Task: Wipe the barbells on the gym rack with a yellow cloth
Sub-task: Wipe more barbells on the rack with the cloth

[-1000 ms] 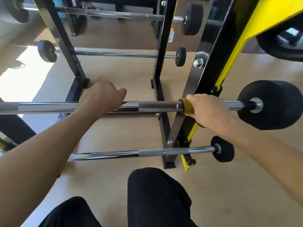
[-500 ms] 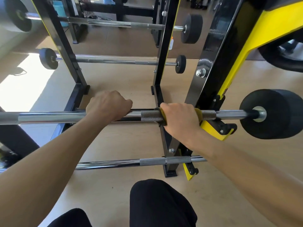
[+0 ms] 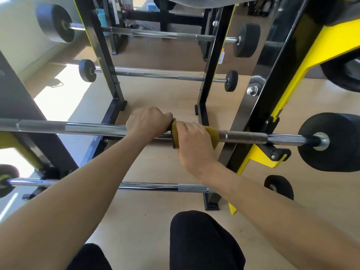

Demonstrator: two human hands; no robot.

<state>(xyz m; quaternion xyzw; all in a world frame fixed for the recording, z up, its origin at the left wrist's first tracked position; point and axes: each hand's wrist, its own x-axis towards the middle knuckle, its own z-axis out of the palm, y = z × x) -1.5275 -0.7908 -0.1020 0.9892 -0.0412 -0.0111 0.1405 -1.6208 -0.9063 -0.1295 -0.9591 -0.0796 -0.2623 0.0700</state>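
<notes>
Head view: the right hand (image 3: 194,145) is wrapped around the yellow cloth (image 3: 212,133), which is folded over the chrome barbell (image 3: 93,128) resting on the black-and-yellow gym rack (image 3: 259,106). The left hand (image 3: 146,123) grips the bare bar just beside the cloth, knuckles nearly touching the right hand. Beyond the rack's upright, the bar's black end weight (image 3: 335,141) sits on the right. No brand or writing is legible anywhere on the rack or bars.
</notes>
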